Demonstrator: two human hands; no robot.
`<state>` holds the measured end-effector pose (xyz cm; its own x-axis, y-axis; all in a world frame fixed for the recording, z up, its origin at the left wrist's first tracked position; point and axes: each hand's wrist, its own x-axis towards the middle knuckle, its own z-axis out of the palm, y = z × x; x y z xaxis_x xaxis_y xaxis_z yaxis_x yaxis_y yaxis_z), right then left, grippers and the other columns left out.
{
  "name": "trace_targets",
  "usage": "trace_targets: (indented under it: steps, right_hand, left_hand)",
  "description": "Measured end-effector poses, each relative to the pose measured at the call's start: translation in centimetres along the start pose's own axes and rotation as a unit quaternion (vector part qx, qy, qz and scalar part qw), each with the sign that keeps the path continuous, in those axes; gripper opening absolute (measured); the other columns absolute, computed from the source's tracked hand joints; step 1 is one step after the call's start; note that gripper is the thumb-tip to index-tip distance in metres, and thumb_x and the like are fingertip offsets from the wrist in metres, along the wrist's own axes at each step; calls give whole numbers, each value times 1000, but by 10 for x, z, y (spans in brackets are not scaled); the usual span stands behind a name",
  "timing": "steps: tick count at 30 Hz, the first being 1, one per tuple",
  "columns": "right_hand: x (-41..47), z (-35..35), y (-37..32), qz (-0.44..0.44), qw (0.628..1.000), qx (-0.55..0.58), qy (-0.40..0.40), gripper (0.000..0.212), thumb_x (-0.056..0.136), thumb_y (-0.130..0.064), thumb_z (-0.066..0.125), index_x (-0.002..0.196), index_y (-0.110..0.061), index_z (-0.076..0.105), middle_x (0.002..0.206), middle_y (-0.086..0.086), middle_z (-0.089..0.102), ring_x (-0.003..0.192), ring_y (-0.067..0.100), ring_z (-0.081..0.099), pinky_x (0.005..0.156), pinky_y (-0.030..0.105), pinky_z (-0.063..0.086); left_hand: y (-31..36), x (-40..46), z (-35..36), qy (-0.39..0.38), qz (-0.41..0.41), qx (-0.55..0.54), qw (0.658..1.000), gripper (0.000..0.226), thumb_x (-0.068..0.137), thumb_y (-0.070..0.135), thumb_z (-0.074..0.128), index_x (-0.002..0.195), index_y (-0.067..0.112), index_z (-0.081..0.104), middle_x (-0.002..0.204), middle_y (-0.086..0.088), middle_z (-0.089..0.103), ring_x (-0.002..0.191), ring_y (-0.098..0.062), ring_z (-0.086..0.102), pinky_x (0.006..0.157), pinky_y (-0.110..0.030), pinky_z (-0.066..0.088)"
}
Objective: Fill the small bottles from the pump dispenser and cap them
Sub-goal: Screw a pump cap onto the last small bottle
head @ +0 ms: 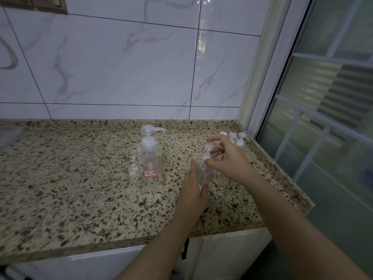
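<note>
On the speckled desk (80, 178), left to right, one pump dispenser (149, 168) stands upright, clear with a small red-edged label, its spout pointing right; whether it holds liquid cannot be told. Just to its right the left hand (192, 190) is wrapped around the body of one small bottle (204, 173), holding it steady near the desk's middle. Over that bottle's neck the right hand (228, 158) pinches a white cap (208, 153) between thumb and fingers, the other fingers spread; the cap sits at the mouth, and I judge it is being turned, though whether on or off cannot be told from this blurred view. Beyond the right hand, near the back right corner by the window, a cluster of more small bottles (235, 138) stands with white tops on; three tops show clearly and a fourth is half hidden behind the fingers, so the count there is three, perhaps four. That makes four or five small bottles in all. How full any of them is cannot be seen through the clear plastic. As a judgement, the task is at one bottle's cap, with the corner cluster either finished or waiting; the pictures do not settle which.
</note>
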<state>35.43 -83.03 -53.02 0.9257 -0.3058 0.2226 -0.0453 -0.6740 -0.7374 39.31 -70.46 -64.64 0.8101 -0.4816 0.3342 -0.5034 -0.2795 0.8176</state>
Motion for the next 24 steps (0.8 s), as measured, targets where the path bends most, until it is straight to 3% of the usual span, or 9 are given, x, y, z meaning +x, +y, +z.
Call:
trace_targets:
  steps: [3,6,11,14,15,17,19,21,24]
  right_hand:
    - [1,2,3,2,999,11,-49,61,88,-5,73,138,-30,48,104,0,62,98,7,63,63,9,47]
    - [2,1,5,14,999,20,-42,64,87,-7,75,140,-29,47,99,1,63,93,9,65,63,8,47]
    - [-3,12,2,17,1000,-3,17,69,81,-35,85,136,-29,45,89,-5,54,79,5,57,63,11,44]
    - [-11,15,4,38,995,93,-9,91,81,-49,78,155,-31,28,128,-11,54,116,6,54,88,18,47]
    - [-15,14,5,52,989,137,-28,92,86,-44,75,159,-35,20,138,-11,52,127,7,50,92,21,45]
    - [-25,12,6,71,977,196,-45,80,99,-25,66,160,-41,16,131,-15,60,125,1,52,90,23,41]
    - [-34,10,10,74,978,194,6,67,102,-18,58,158,-38,27,111,-19,71,110,-7,58,98,31,38]
    - [-37,10,18,71,977,178,88,55,99,-16,59,149,-33,43,94,-10,77,99,-3,65,101,36,41]
    - [-36,11,25,58,977,179,104,51,99,-6,57,140,-34,47,106,-6,75,107,5,66,104,39,48]
  left_hand:
    - [-1,0,0,0,-1,-3,1000,76,103,33,47,159,25,-3,161,3,26,145,-11,28,111,-27,33]
    - [-1,0,1,0,0,-2,1000,75,103,34,46,159,25,-3,160,3,27,144,-12,29,111,-30,35]
    - [0,0,-1,0,-5,4,1000,75,103,28,48,160,23,0,152,5,37,136,-8,37,106,-25,37]
    - [-1,1,0,6,-2,4,1000,73,101,28,50,159,25,5,146,2,43,132,-12,43,105,-37,46]
    - [0,1,0,6,-2,6,1000,74,102,29,49,159,26,3,148,2,41,133,-12,42,105,-38,46]
    - [0,0,1,6,0,10,1000,75,103,35,46,159,26,-2,151,3,38,135,-11,39,105,-34,43]
    - [1,-1,1,9,2,15,1000,75,103,40,44,159,23,-2,149,2,39,131,-7,39,101,-26,39]
    - [1,-1,1,13,7,18,1000,76,102,40,45,159,22,-2,146,2,40,127,-3,37,99,-20,34]
    - [2,-1,1,14,5,16,1000,77,102,39,46,159,22,-2,147,3,39,125,0,35,98,-19,32]
